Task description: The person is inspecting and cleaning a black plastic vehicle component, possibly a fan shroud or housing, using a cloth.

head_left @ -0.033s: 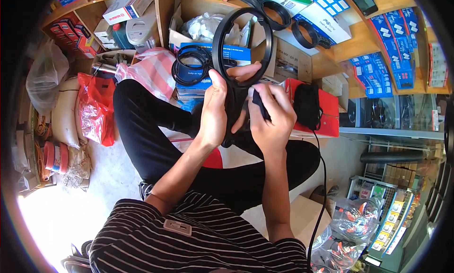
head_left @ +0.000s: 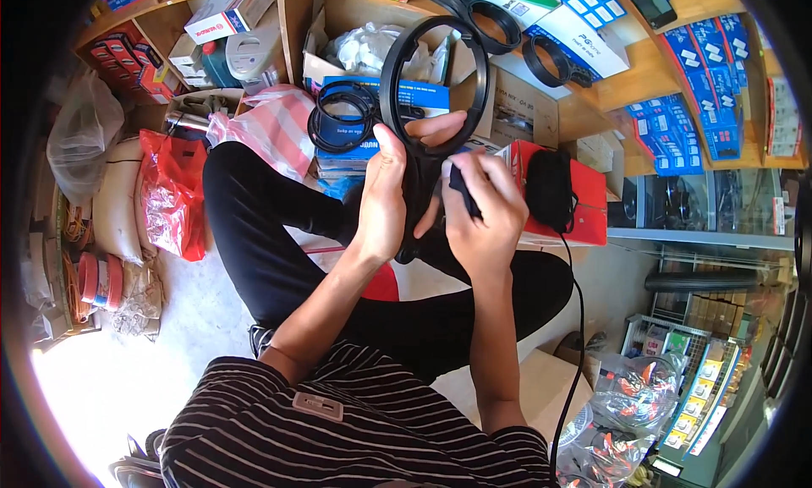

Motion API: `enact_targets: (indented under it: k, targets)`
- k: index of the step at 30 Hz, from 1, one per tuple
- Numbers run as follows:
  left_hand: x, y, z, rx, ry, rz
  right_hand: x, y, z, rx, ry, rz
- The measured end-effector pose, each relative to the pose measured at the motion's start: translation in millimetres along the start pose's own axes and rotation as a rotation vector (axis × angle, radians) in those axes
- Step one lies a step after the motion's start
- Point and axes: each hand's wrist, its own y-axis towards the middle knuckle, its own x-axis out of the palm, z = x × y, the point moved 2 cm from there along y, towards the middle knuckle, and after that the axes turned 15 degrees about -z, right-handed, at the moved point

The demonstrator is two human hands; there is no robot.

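Observation:
My left hand (head_left: pixel 382 205) is wrapped around the stem of a black ring-shaped part (head_left: pixel 392 82), with its fingers showing behind and through the ring. The ring stands upward, away from my body, above my crossed legs. Close against the stem, just under the ring, my right hand (head_left: pixel 489 213) pinches a small dark piece (head_left: pixel 462 186) that looks like folded cloth. The fingers cover most of that piece, so its exact kind is unclear.
Thin black rings (head_left: pixel 320 137) lie on a blue box beyond my left hand. Wider black rings (head_left: pixel 541 69) sit on the wooden shelf (head_left: pixel 605 95). A red box (head_left: pixel 589 192) at right carries a black bundle (head_left: pixel 550 188) with a cable. At left is a red plastic bag (head_left: pixel 169 200).
My right hand has shifted very slightly left along the stem with the dark piece. My left hand and the ring-shaped part stay almost where they were.

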Motion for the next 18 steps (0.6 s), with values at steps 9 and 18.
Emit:
enact_targets:
  k: [9, 18]
  targets:
    - [6, 5, -8, -0.012, -0.022, 0.091, -2, -9, -3, -0.035, -0.006, -0.048]
    - [12, 10, -6, -0.006, -0.173, 0.026, -13, -3, 2, 0.081, 0.128, 0.040]
